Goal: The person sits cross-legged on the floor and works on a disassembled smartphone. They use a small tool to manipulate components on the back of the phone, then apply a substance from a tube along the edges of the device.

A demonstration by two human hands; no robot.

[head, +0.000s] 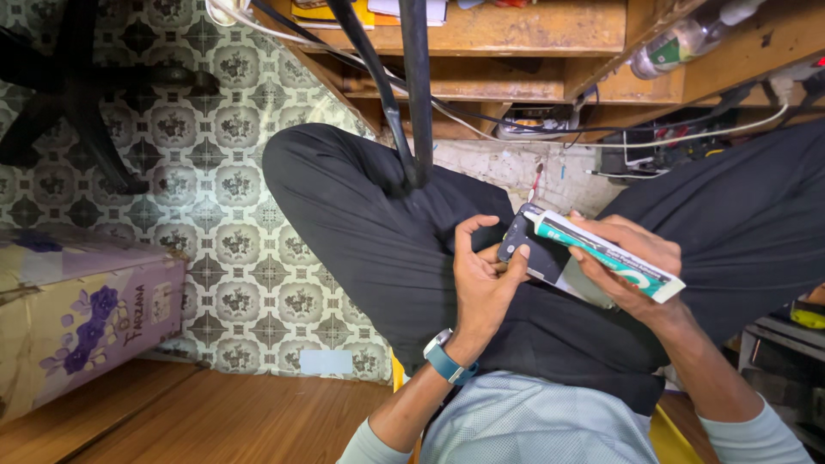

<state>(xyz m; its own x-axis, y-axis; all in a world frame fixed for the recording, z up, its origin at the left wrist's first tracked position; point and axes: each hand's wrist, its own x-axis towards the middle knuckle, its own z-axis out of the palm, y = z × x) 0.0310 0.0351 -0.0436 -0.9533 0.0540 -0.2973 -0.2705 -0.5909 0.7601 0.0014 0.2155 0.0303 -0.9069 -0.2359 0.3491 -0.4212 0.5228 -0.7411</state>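
- Over the lap, between the two knees: the left hand (483, 279) cradles a dark smartphone (526, 249) from below, its thumb raised beside the phone's left edge and its fingers curled around that edge, gripping it.
- Right of the phone: the right hand (632, 266) is closed around a white and teal tube (601, 255), fingers wrapped together along its length; the tube lies slantwise, its white nozzle end (531, 220) resting at the phone's upper edge, its flat crimped end pointing down and right.
- Beneath the phone: a pale grey slab (584, 288), partly hidden by the right hand, lies against the dark trousers (369, 223); what it is cannot be told.
- At the left wrist: a wristwatch with a teal strap (447, 357), next to a light blue-grey sleeve and shirt (533, 421).
- Left of the legs: a patterned floor covering (215, 172) with floral medallions, and a cardboard box (77, 309) printed with purple flowers standing on a wooden surface (189, 417).
- Above the knees: a black metal leg (417, 86) crosses in front of wooden shelving (516, 39) strung with white and black cables (687, 136); a clear plastic bottle (687, 39) lies on its side at the upper right.
- Upper left corner: the black base of a swivel chair (77, 94).
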